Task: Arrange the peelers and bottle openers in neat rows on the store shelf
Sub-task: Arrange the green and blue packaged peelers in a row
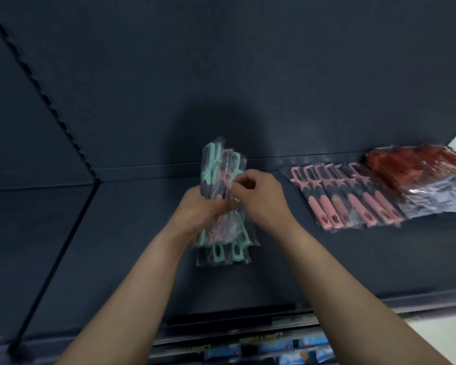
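Observation:
A bundle of bagged peelers (pixel 217 168), mint green and pink in clear plastic sleeves, is held upright above the dark shelf (pixel 132 233). My left hand (pixel 202 208) grips the bundle around its middle. My right hand (pixel 258 194) pinches the plastic at the bundle's right side. The mint handle ends (pixel 228 252) hang below my hands. A neat row of pink peelers (pixel 353 197) lies flat on the shelf to the right. Beyond it is a pile of red packaged items (pixel 416 163), too blurred to identify.
The dark back wall (pixel 221 75) of the shelf rises behind the bundle. A slotted upright (pixel 45 85) runs along the left. Clear bags with dark contents (pixel 437 198) lie at the far right. A lower shelf with colourful packages (pixel 282 349) shows beneath the front edge.

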The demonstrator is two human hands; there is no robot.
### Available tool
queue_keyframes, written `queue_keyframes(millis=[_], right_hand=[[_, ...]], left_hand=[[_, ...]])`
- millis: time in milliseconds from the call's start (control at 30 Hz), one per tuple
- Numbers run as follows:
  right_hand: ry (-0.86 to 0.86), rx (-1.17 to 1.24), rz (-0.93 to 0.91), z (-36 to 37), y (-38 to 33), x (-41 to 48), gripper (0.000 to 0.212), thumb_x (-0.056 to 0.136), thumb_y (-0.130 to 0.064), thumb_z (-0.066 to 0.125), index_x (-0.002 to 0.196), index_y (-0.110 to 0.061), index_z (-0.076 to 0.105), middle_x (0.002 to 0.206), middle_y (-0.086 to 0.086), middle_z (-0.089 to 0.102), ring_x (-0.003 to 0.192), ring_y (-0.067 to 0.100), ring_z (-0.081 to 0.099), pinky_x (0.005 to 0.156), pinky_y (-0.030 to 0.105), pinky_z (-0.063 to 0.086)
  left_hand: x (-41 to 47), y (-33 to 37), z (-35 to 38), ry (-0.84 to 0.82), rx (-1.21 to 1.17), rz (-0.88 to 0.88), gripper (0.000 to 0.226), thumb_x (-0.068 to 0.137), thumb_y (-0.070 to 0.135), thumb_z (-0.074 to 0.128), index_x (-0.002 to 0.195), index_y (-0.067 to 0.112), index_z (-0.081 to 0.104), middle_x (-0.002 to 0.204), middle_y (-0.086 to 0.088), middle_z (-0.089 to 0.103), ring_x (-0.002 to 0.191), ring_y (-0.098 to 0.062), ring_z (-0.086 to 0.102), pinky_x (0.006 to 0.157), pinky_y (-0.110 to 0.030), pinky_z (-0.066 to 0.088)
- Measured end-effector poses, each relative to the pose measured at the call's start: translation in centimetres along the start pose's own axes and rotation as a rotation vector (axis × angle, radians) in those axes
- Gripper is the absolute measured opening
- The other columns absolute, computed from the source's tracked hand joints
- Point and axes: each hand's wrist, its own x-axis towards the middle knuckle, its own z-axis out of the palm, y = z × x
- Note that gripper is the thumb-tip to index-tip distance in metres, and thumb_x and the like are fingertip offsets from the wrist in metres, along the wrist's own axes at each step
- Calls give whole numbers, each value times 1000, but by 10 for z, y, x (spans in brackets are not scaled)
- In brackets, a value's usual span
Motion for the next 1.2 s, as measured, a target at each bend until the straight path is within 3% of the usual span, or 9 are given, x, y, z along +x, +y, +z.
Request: queue_keyframes(millis=[100, 267, 400, 533, 667, 767, 833, 1000, 1200], right_hand=[[-24, 12, 57, 4, -1, 4, 8, 83, -19, 67, 76, -15, 68, 71, -2, 66, 70, 10, 60, 70, 31, 52], [14, -13, 200, 4, 4, 11, 30, 77, -29, 74, 77, 0, 67, 75, 13, 68, 65, 16, 58, 68, 39, 53], [1, 63, 312, -2, 12, 18, 25, 75, -20, 76, 58, -10, 61, 75, 25, 68, 61, 21, 56, 67, 46, 54], [10, 46, 408, -14, 21, 24, 11, 73, -8, 69, 65, -8, 61, 65, 12, 62, 58, 20, 56, 65, 43, 54], [88, -38, 404, -30, 28, 28, 18, 73, -12, 66, 78, 4, 68, 69, 15, 66, 61, 20, 57, 63, 40, 54], [144, -157, 360, -49, 35, 29, 21, 74, -14, 66, 85, 3, 69, 77, 16, 68, 71, 24, 60, 63, 32, 48], [181, -225, 332, -59, 42, 31, 23, 74, -14, 65, 90, 4, 66, 84, 18, 67, 80, 29, 62, 66, 33, 47], [76, -408, 336, -64, 60, 31, 26, 78, -11, 63, 102, -5, 55, 90, 13, 61, 87, 32, 60, 63, 27, 41], [7, -632, 276, -58, 68, 34, 25, 85, -11, 58, 108, -1, 55, 110, 19, 62, 102, 34, 59, 71, 29, 44]], left_hand=[[8, 3, 1, -90, -34, 2, 22, 80, -7, 62, 94, 10, 65, 68, 3, 69, 57, -4, 65, 50, -17, 48], [21, -1, -3, -215, -54, -33, 30, 78, -12, 59, 103, 5, 62, 85, -12, 66, 77, -22, 64, 71, -34, 53], [28, 0, 0, -340, -118, -73, 35, 78, -8, 64, 111, 1, 61, 91, -12, 68, 81, -23, 67, 72, -33, 55], [31, 6, 12, -405, -149, -101, 31, 77, -11, 63, 104, 3, 63, 85, -12, 70, 74, -22, 69, 63, -30, 56], [39, 8, 31, -341, -160, -130, 28, 78, -12, 61, 101, 4, 64, 80, -12, 70, 70, -23, 68, 63, -33, 56], [46, 11, 49, -235, -78, -134, 33, 74, -18, 59, 100, 3, 65, 84, -15, 69, 73, -27, 67, 70, -38, 57], [50, 13, 56, -153, -44, -150, 32, 73, -19, 58, 97, 2, 64, 83, -17, 67, 70, -29, 65, 66, -40, 57], [51, 14, 60, -37, 54, -184, 27, 72, -15, 63, 83, 10, 61, 78, -14, 67, 65, -27, 66, 49, -29, 52], [50, 12, 61, -20, 72, -207, 29, 71, -14, 65, 88, 9, 62, 84, -17, 68, 70, -30, 67, 53, -32, 54]])
